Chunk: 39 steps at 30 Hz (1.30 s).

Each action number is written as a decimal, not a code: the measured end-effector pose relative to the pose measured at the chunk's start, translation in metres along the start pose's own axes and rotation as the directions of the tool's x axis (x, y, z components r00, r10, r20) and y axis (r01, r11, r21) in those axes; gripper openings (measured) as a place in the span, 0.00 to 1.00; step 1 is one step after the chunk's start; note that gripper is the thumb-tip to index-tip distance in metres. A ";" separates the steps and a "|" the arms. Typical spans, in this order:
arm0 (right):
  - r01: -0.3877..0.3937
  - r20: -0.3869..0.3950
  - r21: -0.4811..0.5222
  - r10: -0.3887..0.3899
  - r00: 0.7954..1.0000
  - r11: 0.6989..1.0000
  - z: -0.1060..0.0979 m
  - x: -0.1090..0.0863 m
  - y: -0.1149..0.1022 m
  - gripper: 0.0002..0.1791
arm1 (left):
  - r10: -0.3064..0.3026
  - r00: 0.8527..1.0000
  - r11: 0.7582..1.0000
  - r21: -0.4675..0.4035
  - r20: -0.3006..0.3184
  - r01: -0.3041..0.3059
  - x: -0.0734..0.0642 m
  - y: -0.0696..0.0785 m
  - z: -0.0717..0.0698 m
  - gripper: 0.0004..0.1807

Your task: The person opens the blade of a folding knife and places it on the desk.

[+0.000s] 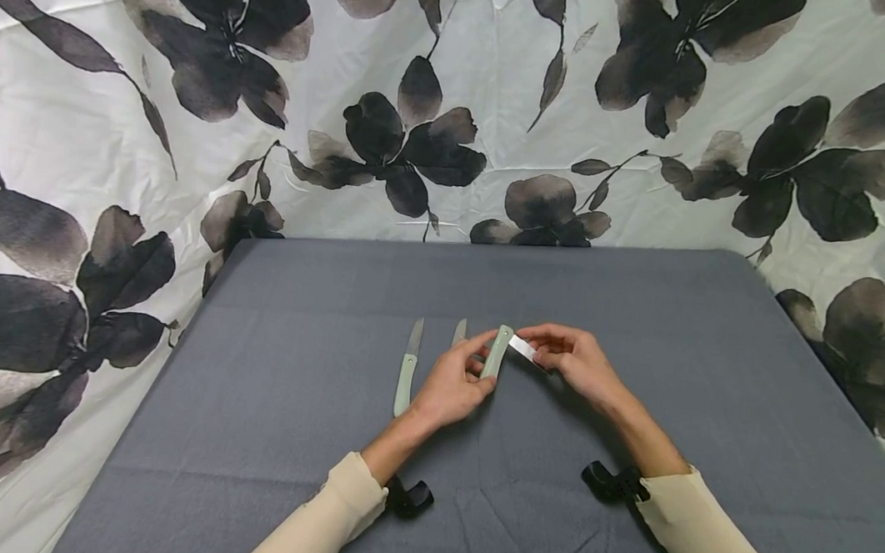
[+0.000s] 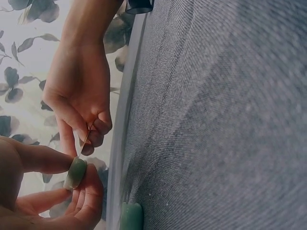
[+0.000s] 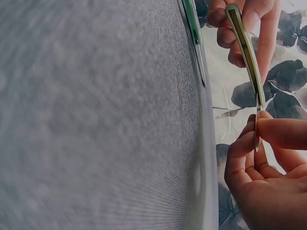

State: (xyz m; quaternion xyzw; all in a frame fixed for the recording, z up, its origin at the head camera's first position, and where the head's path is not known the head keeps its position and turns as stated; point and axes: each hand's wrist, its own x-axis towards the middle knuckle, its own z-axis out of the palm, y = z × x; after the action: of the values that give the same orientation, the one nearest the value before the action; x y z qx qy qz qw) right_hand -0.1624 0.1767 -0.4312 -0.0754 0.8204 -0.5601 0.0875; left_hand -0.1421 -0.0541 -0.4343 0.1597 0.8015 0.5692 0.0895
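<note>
Above the grey table, a folding knife (image 1: 496, 354) with a pale green handle is held between both hands, its blade partly unfolded at an angle. My left hand (image 1: 453, 386) grips the handle, fingers and thumb along its sides. The thumb and fingers of my right hand (image 1: 576, 363) pinch the blade (image 1: 521, 347), which they partly cover. In the right wrist view the handle (image 3: 245, 52) shows its open slot. Left of my hands lies an unfolded knife (image 1: 404, 383) of the same kind. Behind my left hand pokes the blade of another knife (image 1: 460, 331), its handle hidden.
Grey cloth covers the table (image 1: 322, 278), with wrinkles near the front. A white curtain (image 1: 500, 29) with dark flowers hangs behind and at the sides. Black wrist mounts (image 1: 410, 499) sit under both forearms.
</note>
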 end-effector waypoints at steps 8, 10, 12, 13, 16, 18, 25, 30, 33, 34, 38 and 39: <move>0.008 -0.019 -0.008 -0.008 1.000 1.000 -0.004 0.004 0.000 0.18 | 0.002 1.000 1.000 0.008 0.029 -0.002 0.000 -0.002 -0.002 0.37; 0.014 -0.031 -0.009 -0.015 0.999 1.000 -0.005 0.004 0.000 0.17 | 0.003 0.999 1.000 0.011 0.039 -0.003 -0.001 -0.002 -0.003 0.37; 0.023 -0.045 -0.002 -0.023 0.999 1.000 -0.006 0.005 0.001 0.17 | 0.007 0.999 1.000 0.009 0.047 -0.007 -0.001 -0.002 -0.004 0.37; 0.028 -0.051 0.001 -0.027 0.998 1.000 -0.007 0.005 0.001 0.17 | 0.009 0.999 1.000 0.008 0.052 -0.009 -0.001 -0.002 -0.004 0.38; 0.036 -0.059 0.009 -0.036 0.998 0.999 -0.007 0.007 0.003 0.18 | 0.012 0.998 1.000 0.011 0.063 -0.013 -0.002 -0.002 -0.005 0.38; 0.036 -0.061 0.027 -0.034 0.998 0.999 -0.007 0.009 0.004 0.19 | 0.012 0.998 1.000 0.011 0.069 -0.012 -0.002 -0.003 -0.006 0.38; 0.027 -0.068 0.112 -0.019 0.998 0.993 -0.008 0.014 0.007 0.26 | 0.005 0.996 1.000 0.008 0.084 -0.005 -0.004 -0.004 -0.005 0.38; 0.000 -0.065 0.155 0.010 0.998 0.988 -0.009 0.016 0.005 0.29 | -0.003 0.996 1.000 0.007 0.092 0.003 -0.004 -0.005 -0.005 0.38; -0.042 -0.064 0.183 0.054 0.996 0.982 -0.009 0.017 0.003 0.31 | -0.001 0.995 1.000 0.001 0.096 0.001 -0.002 -0.005 -0.004 0.38; -0.056 -0.065 0.195 0.070 0.995 0.979 -0.009 0.017 0.002 0.31 | -0.001 0.995 1.000 -0.003 0.098 0.002 -0.002 -0.004 -0.004 0.38; -0.097 -0.061 0.267 0.117 0.991 0.959 -0.008 0.019 -0.001 0.32 | 0.002 0.994 1.000 -0.015 0.109 -0.001 -0.001 -0.004 -0.004 0.38; -0.100 -0.062 0.292 0.123 0.990 0.951 -0.008 0.020 -0.001 0.32 | 0.002 0.994 1.000 -0.017 0.113 0.000 -0.001 -0.004 -0.004 0.38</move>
State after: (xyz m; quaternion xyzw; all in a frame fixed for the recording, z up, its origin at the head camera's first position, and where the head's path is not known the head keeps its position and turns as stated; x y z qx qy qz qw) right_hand -0.1838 0.1786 -0.4283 0.0071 0.7358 -0.6703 0.0962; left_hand -0.1427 -0.0596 -0.4363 0.1914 0.7903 0.5661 0.1358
